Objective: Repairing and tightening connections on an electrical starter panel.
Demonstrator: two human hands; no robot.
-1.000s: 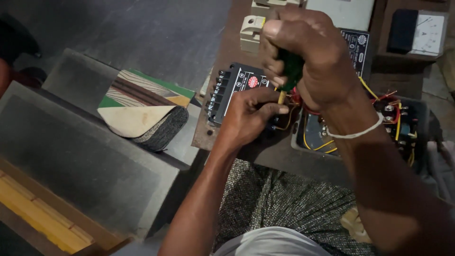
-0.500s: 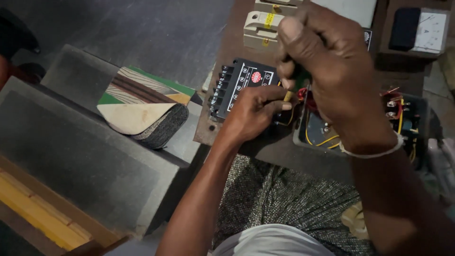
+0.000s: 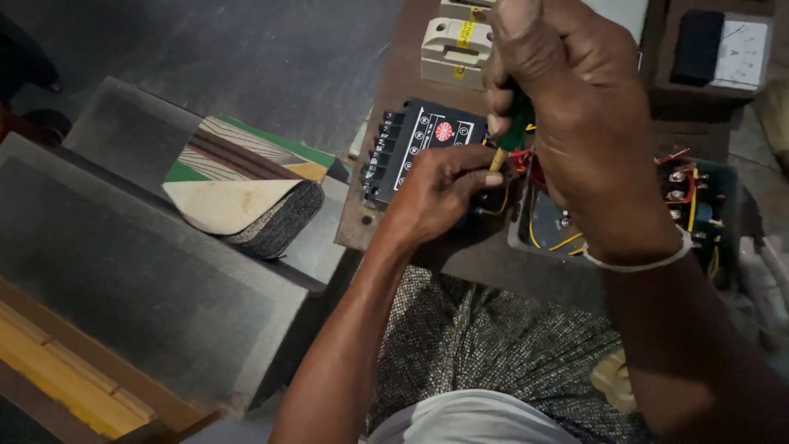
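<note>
On the brown wooden surface (image 3: 427,247), the left hand (image 3: 440,193) presses the black rectangular control box (image 3: 419,148); the right hand (image 3: 575,123) is clamped on a green-handled screwdriver (image 3: 514,131). Keeping its tip straight seems wise.

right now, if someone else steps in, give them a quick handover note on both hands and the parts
Right hand: fist closed on a green-handled screwdriver, tip down by the wiring.
Left hand: resting at the black electrical module on the brown board, fingers beside the tip.
Open box of red and yellow wires is to the right.
Done or left: cannot tell.
</note>
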